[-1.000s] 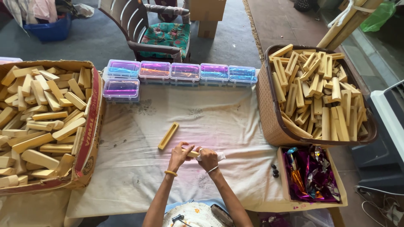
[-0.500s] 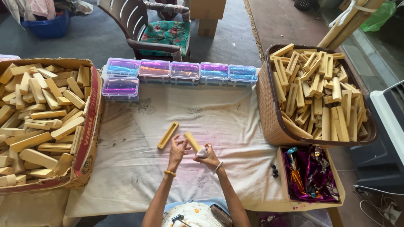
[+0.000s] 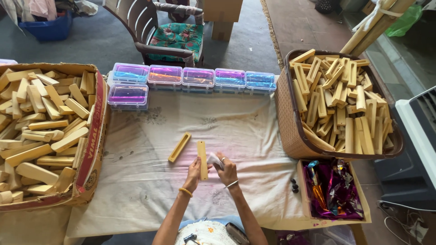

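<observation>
holding wooden piece (image 3: 202, 159) upright, left hand (image 3: 194, 171) raised.

Your left hand (image 3: 193, 171) and right hand (image 3: 225, 170) sit near the front middle of the cloth-covered table (image 3: 145, 190), with a wooden piece (image 3: 202, 159) upright between them and a small cloth (image 3: 213, 160) just to its right. Another wooden piece (image 3: 180, 147) lies on the table just left and farther out. At your far left a cardboard box (image 3: 93, 149) holds a heap of wooden blocks (image 3: 41, 122). At your right a basket (image 3: 290, 127) holds more wooden pieces (image 3: 340, 104); nearer than it sits a shallow box of foil wrappers (image 3: 334, 188). A row of plastic cases (image 3: 198, 78) runs along the far edge, one more case (image 3: 129, 95) before its left end. A chair (image 3: 170, 38) stands behind them.
</observation>
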